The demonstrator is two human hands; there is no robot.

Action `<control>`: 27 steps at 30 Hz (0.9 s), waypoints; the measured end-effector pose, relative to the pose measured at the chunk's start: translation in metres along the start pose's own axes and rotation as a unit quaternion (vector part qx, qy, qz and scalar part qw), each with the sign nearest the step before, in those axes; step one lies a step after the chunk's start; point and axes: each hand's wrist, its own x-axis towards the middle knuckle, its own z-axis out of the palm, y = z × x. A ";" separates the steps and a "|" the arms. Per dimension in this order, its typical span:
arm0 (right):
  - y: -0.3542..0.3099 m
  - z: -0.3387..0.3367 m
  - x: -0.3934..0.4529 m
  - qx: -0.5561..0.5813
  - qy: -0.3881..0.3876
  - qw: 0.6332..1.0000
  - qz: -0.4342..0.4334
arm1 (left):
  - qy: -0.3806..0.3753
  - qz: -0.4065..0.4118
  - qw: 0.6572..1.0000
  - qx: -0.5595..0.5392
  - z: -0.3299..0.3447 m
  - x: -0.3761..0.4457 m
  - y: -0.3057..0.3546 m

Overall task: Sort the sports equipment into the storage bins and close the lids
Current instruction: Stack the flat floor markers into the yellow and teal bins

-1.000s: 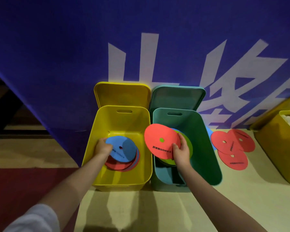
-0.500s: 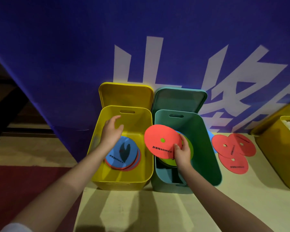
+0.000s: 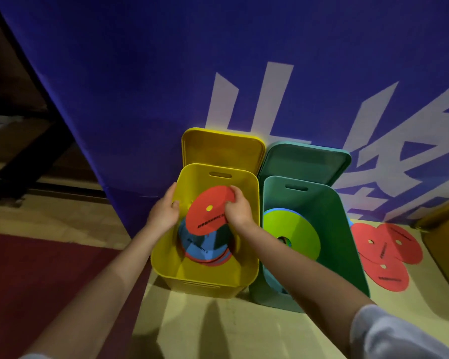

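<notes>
The red disc (image 3: 210, 210), carried from the green bin (image 3: 346, 229), now hangs over the yellow bin (image 3: 244, 277) at frame centre, right hand (image 3: 238, 210) pinching it, left hand (image 3: 163, 213) loose-fingered alongside; three discs (image 3: 386, 252) and both lids remain.

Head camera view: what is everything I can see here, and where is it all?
Yellow bin: one, yellow, left of the green bin, lid open.
Green bin: one, green, right of the yellow bin, lid open.
Held disc: one, red, above the yellow bin, in the right hand.
Stack: several discs, blue on top with red edges showing, in the yellow bin.
Lime disc: one, lime, on top in the green bin, blue beneath it.
Floor discs: three, red, overlapping on the floor right of the green bin.
Banner: one, blue with white characters, behind the bins.
Third bin: one, yellow, far right edge.
Left hand: open, over the yellow bin.
Right hand: grips the held disc.
</notes>
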 end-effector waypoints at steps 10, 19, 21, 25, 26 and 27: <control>0.062 0.070 0.034 -0.094 -0.011 0.991 0.092 | 0.041 -0.014 0.989 -0.142 0.006 -0.002 -0.010; 0.108 0.072 0.031 -0.311 -0.046 0.945 0.092 | 0.058 -0.034 0.986 -0.149 0.012 0.001 -0.009; 0.092 0.070 0.032 -0.273 -0.022 0.958 0.086 | 0.070 -0.028 0.991 -0.113 0.013 0.001 -0.011; 0.042 0.041 0.018 -0.005 -0.039 0.999 0.025 | 0.176 0.054 0.983 -0.004 0.005 -0.010 -0.005; 0.032 0.025 0.006 0.059 -0.051 0.997 -0.011 | 0.197 0.086 0.976 0.029 0.005 -0.016 0.001; 0.025 0.007 -0.006 0.105 -0.061 0.992 -0.046 | 0.207 0.118 0.970 0.055 0.007 -0.023 0.010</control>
